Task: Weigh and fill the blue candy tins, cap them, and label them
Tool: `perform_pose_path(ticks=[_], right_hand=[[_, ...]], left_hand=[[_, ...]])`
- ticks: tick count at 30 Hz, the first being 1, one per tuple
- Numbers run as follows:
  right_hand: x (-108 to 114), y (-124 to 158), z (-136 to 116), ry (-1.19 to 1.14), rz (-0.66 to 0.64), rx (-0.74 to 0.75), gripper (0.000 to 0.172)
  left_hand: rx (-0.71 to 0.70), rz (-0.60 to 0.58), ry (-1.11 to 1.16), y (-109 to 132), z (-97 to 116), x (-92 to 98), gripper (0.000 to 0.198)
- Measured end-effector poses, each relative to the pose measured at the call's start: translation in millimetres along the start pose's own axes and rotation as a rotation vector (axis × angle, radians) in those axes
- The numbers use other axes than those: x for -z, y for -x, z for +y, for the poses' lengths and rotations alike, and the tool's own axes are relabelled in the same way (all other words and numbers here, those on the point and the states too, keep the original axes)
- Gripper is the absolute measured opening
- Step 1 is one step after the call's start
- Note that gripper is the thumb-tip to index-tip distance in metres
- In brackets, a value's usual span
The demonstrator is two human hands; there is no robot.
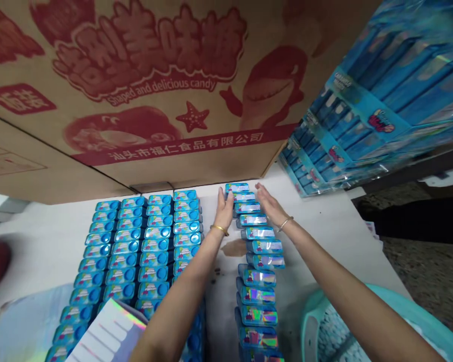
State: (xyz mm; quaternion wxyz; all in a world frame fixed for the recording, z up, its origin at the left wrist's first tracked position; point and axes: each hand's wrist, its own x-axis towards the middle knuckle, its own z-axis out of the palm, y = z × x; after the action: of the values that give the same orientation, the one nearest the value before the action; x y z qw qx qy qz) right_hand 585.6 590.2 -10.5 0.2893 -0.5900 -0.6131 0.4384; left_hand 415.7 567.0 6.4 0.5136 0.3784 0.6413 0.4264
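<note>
My left hand (225, 210) is at the left side of a single column of small blue candy boxes (263, 247), near its far end. Opposite it, on the right side of the same column, is my right hand (272, 205). The fingers of both hands are stretched out, with the far boxes between the palms. Whether the fingertips press on the boxes I cannot tell. Shiny film catches the light on the nearer boxes. Left of the column stand several tight rows of blue boxes (151, 245), each showing a round recess on top.
A big printed carton (181, 173) walls off the back of the white table (326, 241). Wrapped stacks of blue display boxes (347, 130) stand at the back right. A turquoise basket (308, 322) with pale contents is at the lower right. A striped card (105, 334) lies over the rows.
</note>
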Motion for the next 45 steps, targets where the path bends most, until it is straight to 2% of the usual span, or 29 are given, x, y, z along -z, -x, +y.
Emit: perform_pose_path(ticks=[2,4,11,15,17,19,20,22,24,27,30,32,36,39,41,42,45], right_hand=[[-3.1,-0.9,-8.6,0.029,-0.062,0.009,0.071],[-4.2,-2.6,-15.5,0.036,-0.087,-0.002,0.071],[-2.2,-8.8,-18.6,-0.188,-0.107,-0.076,0.066],[4.6,-13.7,-22.3,-0.118,-0.157,-0.158,0.071],[12.4,-8.7,-23.2,-0.050,-0.042,-0.174,0.072],[20.2,8.3,-22.9,0.049,0.141,-0.122,0.072],[22.8,22.3,-22.7,0.107,0.210,-0.064,0.070],[23.2,60.6,-23.6,0.214,0.243,0.114,0.064],[16.7,108.4,-27.7,0.285,0.180,0.278,0.055],[-2.2,182.6,-38.8,0.313,0.113,0.384,0.054],[-27.0,243.7,-53.0,0.268,0.050,0.452,0.056],[-43.6,274.8,-63.8,0.237,0.015,0.498,0.055],[-68.4,320.6,-85.1,0.223,-0.040,0.585,0.052],[-83.0,345.9,-94.9,0.225,-0.063,0.628,0.048],[-96.1,358.5,-98.6,0.227,-0.089,0.639,0.046],[-104.6,363.5,-100.5,0.229,-0.108,0.641,0.045],[-138.2,375.2,-109.6,0.239,-0.180,0.630,0.044]], left_hand=[[0.015,-0.085,0.031,-15.8,4.0,-7.4,0.073],[0.012,-0.111,0.056,-21.0,3.8,-14.3,0.079],[0.051,-0.066,0.000,-15.3,-1.3,-20.2,0.088],[0.067,-0.091,-0.083,-7.9,5.5,-14.3,0.087],[-0.035,-0.091,-0.213,8.0,11.7,0.7,0.085],[-0.241,-0.098,-0.351,36.0,17.0,29.8,0.072],[-0.344,-0.111,-0.403,54.2,18.4,49.9,0.059],[-0.443,-0.097,-0.488,97.6,17.0,98.8,0.044],[-0.439,0.034,-0.656,147.6,8.9,153.4,0.038],[-0.379,0.265,-0.893,224.7,-13.6,228.1,0.038],[-0.309,0.419,-1.075,287.1,-39.6,278.8,0.047],[-0.274,0.491,-1.105,315.5,-53.5,298.9,0.055],[-0.154,0.666,-1.070,361.0,-67.7,323.8,0.060],[0.072,0.928,-0.971,407.9,-76.4,340.0,0.071],[0.260,1.083,-0.664,444.5,-88.6,345.9,0.076],[0.341,1.112,-0.469,462.2,-97.2,345.8,0.073],[0.488,1.027,-0.053,503.8,-128.5,333.2,0.044]])
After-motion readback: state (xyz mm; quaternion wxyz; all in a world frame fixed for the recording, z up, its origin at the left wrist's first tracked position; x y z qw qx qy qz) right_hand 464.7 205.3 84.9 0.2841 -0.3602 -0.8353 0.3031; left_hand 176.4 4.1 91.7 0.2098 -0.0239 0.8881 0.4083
